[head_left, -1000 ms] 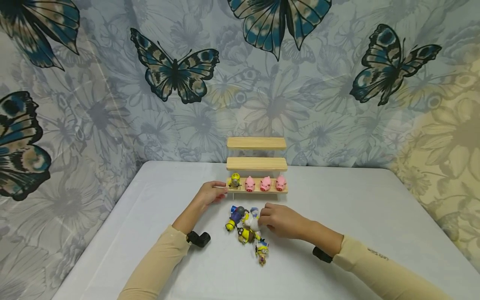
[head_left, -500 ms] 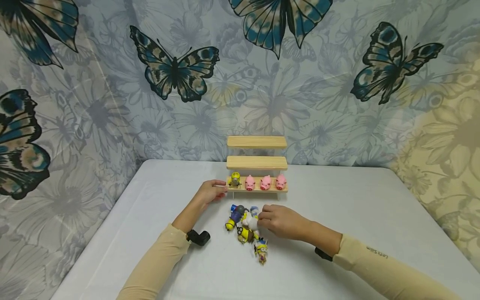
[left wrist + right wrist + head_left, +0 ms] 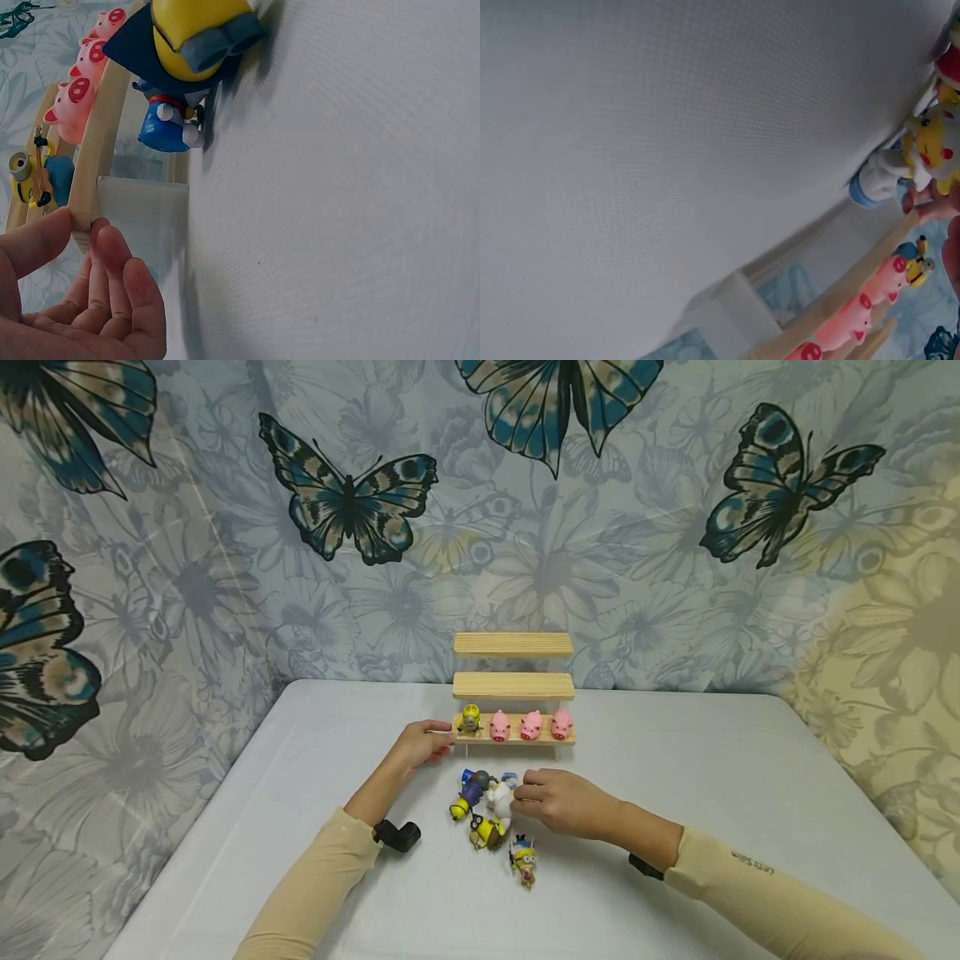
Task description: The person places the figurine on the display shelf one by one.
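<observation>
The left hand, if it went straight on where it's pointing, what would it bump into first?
The bottom wooden shelf: the left hand pinches its left end. Past that, the minion figurine with the guitar looks closest, though depth is hard to judge.

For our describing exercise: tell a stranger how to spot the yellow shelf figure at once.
On the white table stands a three-tiered wooden shelf. Look along its lowest board to the left end. The yellow figure is there; its three neighbours are pink pigs.

Butterfly-print backdrop, white table, yellowish light at right
</observation>
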Action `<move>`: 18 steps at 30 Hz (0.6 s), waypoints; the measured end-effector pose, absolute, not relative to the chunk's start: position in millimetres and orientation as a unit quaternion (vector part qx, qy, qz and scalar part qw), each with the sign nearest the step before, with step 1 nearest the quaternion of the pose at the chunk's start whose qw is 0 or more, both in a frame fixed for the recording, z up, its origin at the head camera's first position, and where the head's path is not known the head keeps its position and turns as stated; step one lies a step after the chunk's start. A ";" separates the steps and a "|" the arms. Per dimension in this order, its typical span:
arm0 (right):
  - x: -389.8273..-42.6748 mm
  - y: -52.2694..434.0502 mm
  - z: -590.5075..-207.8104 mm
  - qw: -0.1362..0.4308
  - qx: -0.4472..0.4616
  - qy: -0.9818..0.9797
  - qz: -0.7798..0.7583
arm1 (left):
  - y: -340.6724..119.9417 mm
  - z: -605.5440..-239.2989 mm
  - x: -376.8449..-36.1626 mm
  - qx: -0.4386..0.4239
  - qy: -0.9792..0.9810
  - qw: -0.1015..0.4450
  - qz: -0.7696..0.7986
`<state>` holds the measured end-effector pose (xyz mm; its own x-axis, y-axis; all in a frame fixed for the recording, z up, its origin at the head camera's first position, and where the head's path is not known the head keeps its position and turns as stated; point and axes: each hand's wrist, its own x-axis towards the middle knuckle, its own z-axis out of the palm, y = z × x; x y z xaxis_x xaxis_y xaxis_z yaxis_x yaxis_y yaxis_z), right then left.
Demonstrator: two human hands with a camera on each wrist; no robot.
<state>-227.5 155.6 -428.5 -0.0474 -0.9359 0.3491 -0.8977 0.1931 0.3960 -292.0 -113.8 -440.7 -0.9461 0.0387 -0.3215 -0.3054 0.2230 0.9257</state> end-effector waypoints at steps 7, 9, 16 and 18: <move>-225.5 154.9 -421.5 0.219 0.626 -0.747 0.042 | -114.0 -440.2 -291.5 -0.088 0.769 0.136 0.618; -225.5 155.3 -419.2 0.202 0.619 -0.755 0.076 | -113.7 -439.6 -292.1 -0.093 0.768 0.137 0.618; -226.1 157.9 -412.8 0.161 0.583 -0.771 0.200 | -112.0 -438.1 -290.5 -0.091 0.769 0.133 0.618; -225.6 159.0 -410.6 0.149 0.563 -0.782 0.222 | -111.3 -437.7 -289.5 -0.092 0.769 0.134 0.618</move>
<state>-225.6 159.0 -410.6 -0.3206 -0.8147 0.4832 -0.9471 0.2663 -0.1794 -289.5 -111.3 -437.7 -0.9468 0.0240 -0.3208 -0.3080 0.2201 0.9256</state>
